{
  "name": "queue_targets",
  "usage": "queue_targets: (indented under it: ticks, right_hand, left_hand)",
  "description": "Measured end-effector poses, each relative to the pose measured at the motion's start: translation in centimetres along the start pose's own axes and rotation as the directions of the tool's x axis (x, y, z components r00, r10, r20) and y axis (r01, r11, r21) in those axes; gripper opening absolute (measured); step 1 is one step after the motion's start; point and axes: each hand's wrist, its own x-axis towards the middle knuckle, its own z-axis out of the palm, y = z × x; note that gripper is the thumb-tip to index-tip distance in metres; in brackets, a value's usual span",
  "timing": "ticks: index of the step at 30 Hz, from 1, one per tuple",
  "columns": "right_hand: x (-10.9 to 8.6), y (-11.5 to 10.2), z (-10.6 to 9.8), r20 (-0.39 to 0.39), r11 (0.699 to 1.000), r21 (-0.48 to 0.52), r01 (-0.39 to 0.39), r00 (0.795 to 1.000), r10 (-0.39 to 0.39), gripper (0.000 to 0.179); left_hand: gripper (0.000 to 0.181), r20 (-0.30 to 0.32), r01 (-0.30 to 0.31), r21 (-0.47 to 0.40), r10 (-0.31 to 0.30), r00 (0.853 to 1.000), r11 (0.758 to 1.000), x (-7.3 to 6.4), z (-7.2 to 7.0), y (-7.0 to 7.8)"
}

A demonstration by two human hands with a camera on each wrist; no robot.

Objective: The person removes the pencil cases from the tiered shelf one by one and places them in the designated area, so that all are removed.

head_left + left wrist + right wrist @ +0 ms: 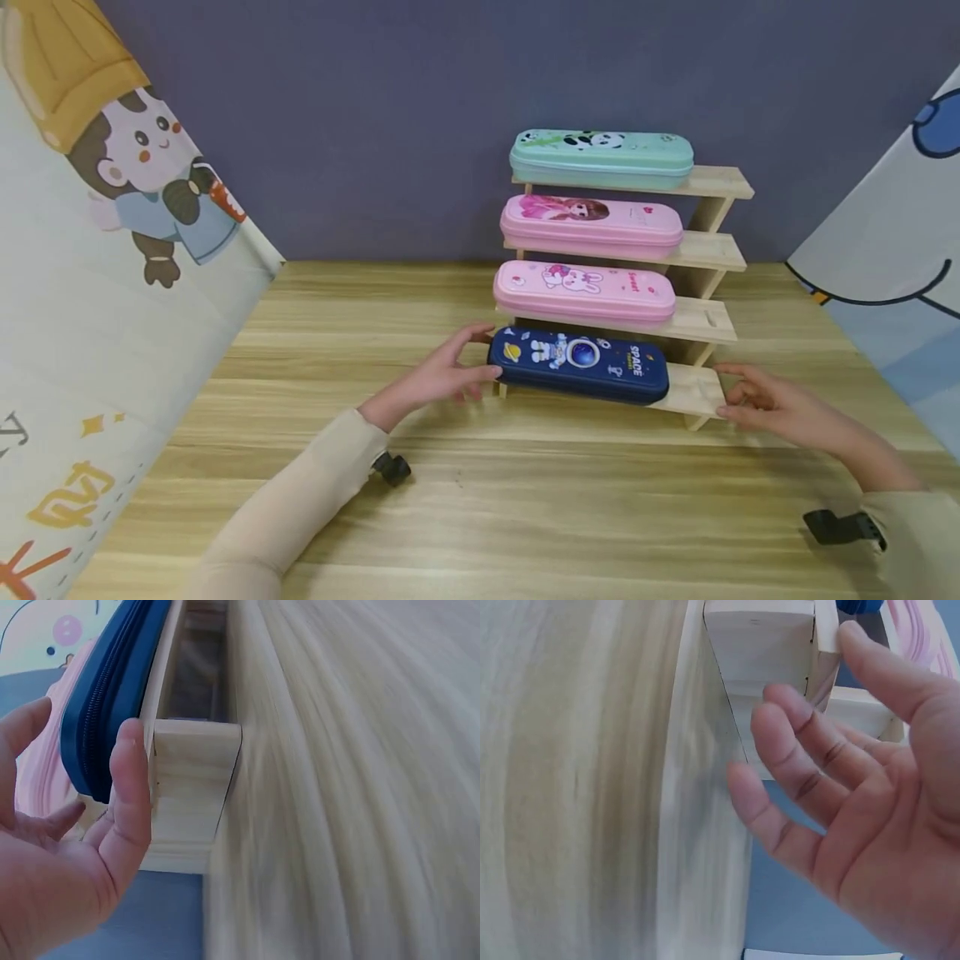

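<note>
The person's left hand (441, 375) has thumb and fingers spread loosely about the near end of the navy case (577, 364), holding nothing firmly; whether they touch it is unclear. The case lies on the stand's (693, 387) lowest shelf, between both hands' fingers. The right hand (780, 406), fingers loosely bent and gripping nothing, is at the shelf's other end. Above the left fingers sit two pink cases (585, 292) and a green case (600, 160); below them is the tabletop (525, 508).
</note>
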Motion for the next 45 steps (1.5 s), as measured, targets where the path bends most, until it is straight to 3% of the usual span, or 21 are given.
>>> queue_targets:
  ticks: [4,10,15,21,27,37,45]
  right_hand:
    - [-0.2,1.1,-0.2,0.025,0.988,0.146,0.047,0.998,-0.051,0.06]
    - [-0.2,1.5,-0.4,0.049,0.98,0.197,0.033,0.998,-0.044,0.064]
    - [-0.2,1.4,-0.4,0.059,0.977,0.213,0.008,0.998,-0.021,0.062]
    - [-0.1,1.5,-0.4,0.071,0.973,0.229,-0.019,0.997,0.003,0.059]
    - [0.0,1.6,-0.3,0.064,0.965,0.261,-0.01,0.998,-0.007,0.061]
    - [0.0,1.8,-0.3,0.052,0.966,0.257,-0.003,0.999,-0.011,0.065]
    - [0.0,1.9,-0.3,0.061,0.963,0.269,0.005,0.998,-0.022,0.066]
  left_hand:
    - [0.071,0.037,0.05,-0.105,-0.047,0.998,0.993,0.8,0.4,-0.1]
    - [0.071,0.04,0.055,-0.171,-0.049,0.998,0.984,1.5,0.9,-0.1]
    - [0.072,0.004,0.062,-0.233,-0.062,0.998,0.971,1.1,1.2,-0.2]
    - [0.07,-0.064,0.054,-0.36,-0.082,0.995,0.931,0.4,1.1,-0.6]
    - [0.065,-0.14,-0.003,-0.404,-0.059,0.988,0.915,-1.0,-0.5,-1.2]
    - [0.066,-0.168,-0.033,-0.367,-0.032,0.985,0.93,-4.2,-4.0,-1.7]
    - [0.06,-0.203,-0.062,-0.324,-0.005,0.979,0.944,-6.5,-5.9,-2.7]
